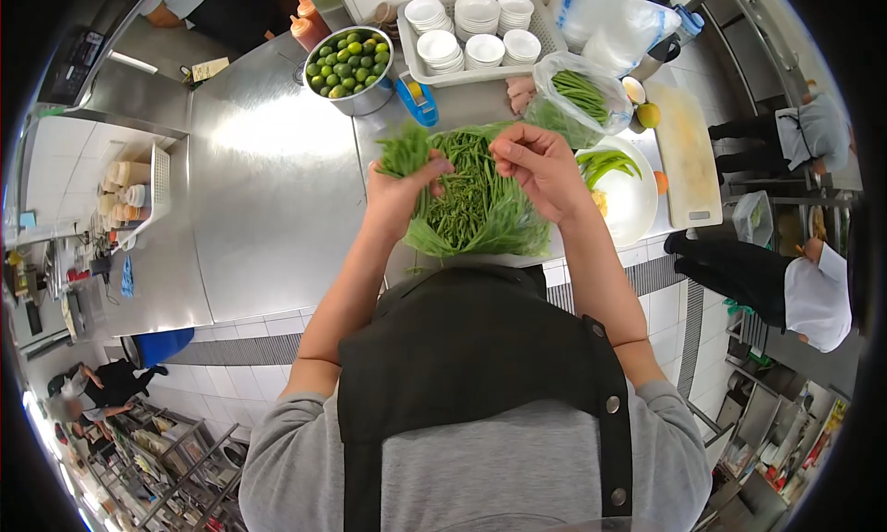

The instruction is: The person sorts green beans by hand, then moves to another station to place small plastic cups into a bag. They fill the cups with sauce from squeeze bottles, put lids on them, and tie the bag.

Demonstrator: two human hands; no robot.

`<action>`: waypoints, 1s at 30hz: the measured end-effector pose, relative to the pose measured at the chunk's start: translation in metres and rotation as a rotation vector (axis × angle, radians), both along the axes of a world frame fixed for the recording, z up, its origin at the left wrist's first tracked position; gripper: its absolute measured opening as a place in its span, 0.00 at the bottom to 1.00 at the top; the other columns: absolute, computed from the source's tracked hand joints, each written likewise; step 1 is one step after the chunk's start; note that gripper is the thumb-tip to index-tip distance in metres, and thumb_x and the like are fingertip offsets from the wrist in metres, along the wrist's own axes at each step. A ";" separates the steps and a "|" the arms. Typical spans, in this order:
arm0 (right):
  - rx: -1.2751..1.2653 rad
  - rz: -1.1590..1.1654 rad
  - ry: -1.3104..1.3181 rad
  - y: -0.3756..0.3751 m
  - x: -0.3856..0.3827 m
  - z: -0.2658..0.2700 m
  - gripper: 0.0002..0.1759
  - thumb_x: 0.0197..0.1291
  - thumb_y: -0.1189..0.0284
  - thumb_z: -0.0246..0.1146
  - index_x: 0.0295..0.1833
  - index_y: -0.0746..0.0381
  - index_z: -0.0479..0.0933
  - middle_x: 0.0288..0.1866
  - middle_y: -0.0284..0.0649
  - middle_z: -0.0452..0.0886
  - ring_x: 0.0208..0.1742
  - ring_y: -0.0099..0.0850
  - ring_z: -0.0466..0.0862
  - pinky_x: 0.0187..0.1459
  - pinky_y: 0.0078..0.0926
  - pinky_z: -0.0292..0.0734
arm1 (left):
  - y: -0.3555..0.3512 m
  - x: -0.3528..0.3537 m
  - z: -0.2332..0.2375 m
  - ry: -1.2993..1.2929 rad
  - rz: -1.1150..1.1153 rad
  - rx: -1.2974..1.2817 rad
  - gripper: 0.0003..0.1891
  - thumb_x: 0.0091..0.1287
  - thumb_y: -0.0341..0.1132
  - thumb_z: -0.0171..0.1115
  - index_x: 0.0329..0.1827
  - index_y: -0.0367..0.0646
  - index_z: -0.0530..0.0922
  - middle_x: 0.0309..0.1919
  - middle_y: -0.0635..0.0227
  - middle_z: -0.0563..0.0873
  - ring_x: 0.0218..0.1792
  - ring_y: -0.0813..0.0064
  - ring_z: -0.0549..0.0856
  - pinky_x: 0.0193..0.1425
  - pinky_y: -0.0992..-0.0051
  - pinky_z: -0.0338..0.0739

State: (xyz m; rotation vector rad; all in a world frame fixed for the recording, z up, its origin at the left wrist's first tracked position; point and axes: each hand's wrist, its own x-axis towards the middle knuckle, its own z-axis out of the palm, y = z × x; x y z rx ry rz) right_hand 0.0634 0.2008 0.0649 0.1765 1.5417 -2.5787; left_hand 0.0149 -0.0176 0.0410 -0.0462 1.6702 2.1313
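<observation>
My left hand is closed around a bunch of green beans, whose ends stick up past my fingers and are a little blurred. Just right of it, my right hand is raised with thumb and fingertips pinched together; whether anything small is between them I cannot make out. Both hands are above an open clear plastic bag full of green beans, which lies on the steel counter at its front edge.
A steel pot of green limes stands behind, near a blue tape dispenser. Stacked white bowls fill a white basket. At right are another bag of beans, a white plate with green chillies and a cutting board. Other people stand farther off.
</observation>
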 end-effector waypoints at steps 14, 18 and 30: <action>1.183 -0.156 0.155 0.025 0.001 -0.083 0.10 0.59 0.81 0.64 0.46 0.64 0.84 0.42 0.49 0.80 0.42 0.46 0.82 0.48 0.40 0.77 | -0.040 -0.030 -0.013 -0.263 0.196 0.546 0.13 0.70 0.34 0.67 0.54 0.42 0.78 0.42 0.69 0.86 0.33 0.80 0.83 0.44 0.74 0.83; 1.254 0.012 0.054 0.018 -0.002 -0.074 0.08 0.58 0.80 0.65 0.44 0.63 0.84 0.46 0.48 0.78 0.47 0.46 0.81 0.52 0.39 0.76 | -0.057 -0.038 -0.020 -0.279 0.200 0.624 0.15 0.70 0.34 0.67 0.56 0.42 0.77 0.43 0.67 0.87 0.36 0.74 0.85 0.48 0.72 0.84; 1.940 0.097 0.050 -0.009 -0.027 -0.086 0.07 0.55 0.78 0.64 0.39 0.61 0.86 0.52 0.43 0.74 0.59 0.44 0.73 0.60 0.48 0.71 | -0.079 -0.028 -0.040 -0.375 0.129 0.803 0.14 0.75 0.37 0.63 0.57 0.40 0.77 0.34 0.72 0.81 0.35 0.77 0.82 0.49 0.72 0.84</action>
